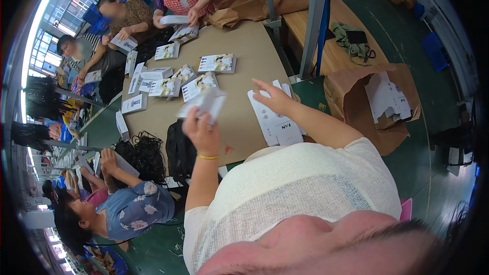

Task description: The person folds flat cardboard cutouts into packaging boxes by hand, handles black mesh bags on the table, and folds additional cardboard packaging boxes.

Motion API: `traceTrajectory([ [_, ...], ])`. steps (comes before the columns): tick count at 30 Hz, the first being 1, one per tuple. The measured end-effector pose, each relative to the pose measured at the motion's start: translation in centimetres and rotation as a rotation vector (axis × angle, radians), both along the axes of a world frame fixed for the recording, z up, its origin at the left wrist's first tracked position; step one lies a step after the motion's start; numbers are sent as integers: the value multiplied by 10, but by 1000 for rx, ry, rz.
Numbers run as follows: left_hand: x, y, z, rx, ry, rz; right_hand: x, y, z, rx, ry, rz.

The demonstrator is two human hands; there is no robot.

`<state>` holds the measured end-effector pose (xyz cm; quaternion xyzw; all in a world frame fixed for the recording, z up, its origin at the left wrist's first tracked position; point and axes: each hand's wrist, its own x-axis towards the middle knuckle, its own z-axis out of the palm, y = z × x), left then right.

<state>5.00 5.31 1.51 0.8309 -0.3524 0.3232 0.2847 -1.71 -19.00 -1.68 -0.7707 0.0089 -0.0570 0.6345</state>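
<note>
A small white box (208,103), blurred by motion, is in my left hand (201,133) above the near part of the brown table. My fingers are wrapped round its lower end. Over on the right, my right hand (275,99) has its fingers spread and holds nothing. Beneath and beside it lies a stack of flat white printed cartons (277,128); whether the hand touches them I cannot tell. Beyond my left hand, several filled picture boxes (200,84) lie in a loose group, with more white boxes (134,103) toward the left edge.
Coiled black cables (145,153) and a black bag (179,148) lie at the near left. Co-workers handle boxes along the left and far sides. Right of the cartons, a brown paper-lined container (341,91) holds white cartons (388,97). A metal post (309,30) stands beyond.
</note>
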Motion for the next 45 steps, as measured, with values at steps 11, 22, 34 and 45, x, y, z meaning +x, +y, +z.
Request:
traceTrajectory([
  [11, 16, -87, -188, -54, 1830, -69, 23, -42, -114, -676, 739, -387],
  [22, 18, -84, -118, -484, 1582, 57, -10, -9, -56, 21, 108, -430],
  [34, -16, -74, -55, -870, 1369, -354, -29, 20, -9, 606, 15, -199],
  [45, -14, -59, -77, -737, 1226, -346, -43, 31, 0, 494, -84, -107],
])
